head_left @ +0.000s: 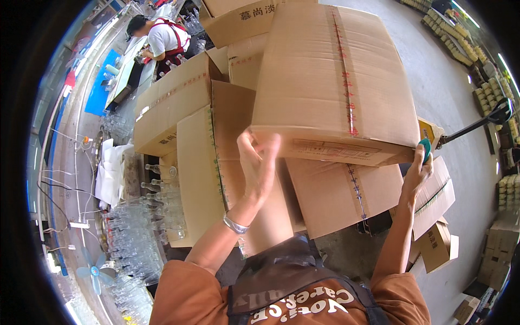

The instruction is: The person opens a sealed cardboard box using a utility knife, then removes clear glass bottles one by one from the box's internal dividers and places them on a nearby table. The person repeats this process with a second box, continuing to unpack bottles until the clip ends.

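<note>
A large taped cardboard box [319, 76] lies tilted in front of me, on top of other boxes. My left hand [259, 162] is raised at its near left corner, fingers stretched out and slightly blurred, holding nothing; whether it touches the box I cannot tell. At the near right corner, my right hand [420, 170] is closed around a small teal object [426, 147], whose kind is partly hidden by the fingers. Below the large box is another taped cardboard box [336, 189]. An open cardboard box [197, 168] with raised flaps stands to the left.
More cardboard boxes [170, 103] are stacked at the far left. Many clear glass bottles [138, 233] stand at the left, near a small blue fan [95, 271]. A co-worker [168, 40] bends over a bench. At the right is a pallet jack handle [476, 122].
</note>
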Demonstrator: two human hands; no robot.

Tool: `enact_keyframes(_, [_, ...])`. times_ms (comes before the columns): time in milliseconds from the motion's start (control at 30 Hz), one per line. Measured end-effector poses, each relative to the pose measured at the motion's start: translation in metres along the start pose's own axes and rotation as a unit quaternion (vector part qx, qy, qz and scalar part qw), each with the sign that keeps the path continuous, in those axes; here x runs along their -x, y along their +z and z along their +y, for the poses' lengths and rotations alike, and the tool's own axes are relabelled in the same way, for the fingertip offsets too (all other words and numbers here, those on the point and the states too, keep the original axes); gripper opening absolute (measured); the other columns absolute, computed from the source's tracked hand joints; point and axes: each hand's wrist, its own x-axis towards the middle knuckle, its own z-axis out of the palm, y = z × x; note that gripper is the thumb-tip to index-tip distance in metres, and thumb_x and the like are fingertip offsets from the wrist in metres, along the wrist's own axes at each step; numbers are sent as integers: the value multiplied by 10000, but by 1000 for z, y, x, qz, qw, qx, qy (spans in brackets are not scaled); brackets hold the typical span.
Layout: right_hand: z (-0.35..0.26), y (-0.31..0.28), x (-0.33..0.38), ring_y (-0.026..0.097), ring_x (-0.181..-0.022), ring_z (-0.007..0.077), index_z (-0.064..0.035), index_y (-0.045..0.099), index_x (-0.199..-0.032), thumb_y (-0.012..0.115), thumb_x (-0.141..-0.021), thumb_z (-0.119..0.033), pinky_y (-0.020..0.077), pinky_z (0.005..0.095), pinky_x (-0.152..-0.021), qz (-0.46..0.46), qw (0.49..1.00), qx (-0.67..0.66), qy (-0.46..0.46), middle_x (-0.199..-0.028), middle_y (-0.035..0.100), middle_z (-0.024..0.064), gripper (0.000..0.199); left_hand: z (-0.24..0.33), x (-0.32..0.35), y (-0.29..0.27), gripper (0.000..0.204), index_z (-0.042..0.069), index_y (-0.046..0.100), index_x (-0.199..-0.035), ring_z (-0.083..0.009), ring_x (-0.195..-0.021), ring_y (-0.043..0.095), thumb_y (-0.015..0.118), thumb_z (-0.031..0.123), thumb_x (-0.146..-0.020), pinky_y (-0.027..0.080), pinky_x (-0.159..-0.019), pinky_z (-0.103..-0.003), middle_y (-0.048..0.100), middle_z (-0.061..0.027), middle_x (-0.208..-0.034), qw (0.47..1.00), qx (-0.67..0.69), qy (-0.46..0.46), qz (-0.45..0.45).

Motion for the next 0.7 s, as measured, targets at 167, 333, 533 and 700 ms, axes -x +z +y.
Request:
enact_keyframes(167, [36,5,-62,556,-706,187,-25,678,-876,576,-912,-480,437,368,-656,93,994,64,-6,-702,591,82,467,5,60,24,693,-24,336,-1324,-230,-1166,451,684,376,-879,459,-952,-424,363,-155,-1317,995,-35,6,-88])
enact_keyframes(333, [121,-9,-181,613,-799,234,-34,725,-977,592,-867,-506,472,386,-761,78,995,52,39,-818,686,108,502,20,114,59,743,-73,353,-1331,-289,-1169,485,739,327,-836,477,-996,-456,408,-204,-1235,971,-12,70,-227])
enact_keyframes(533, [93,-3,-172,619,-817,239,-50,720,-994,618,-837,-513,469,387,-781,65,995,48,57,-837,687,106,500,14,105,54,685,-57,369,-1330,-297,-1161,515,727,301,-869,478,-981,-436,454,-214,-1235,968,-33,47,-246])
enact_keyframes(700, [63,-23,-102,646,-883,323,-49,714,-1024,576,-851,-534,472,425,-833,77,988,134,11,-887,691,194,533,11,97,21,542,4,397,-1228,-215,-1086,508,704,285,-881,447,-939,-400,454,-103,-1163,986,-12,-50,-161])
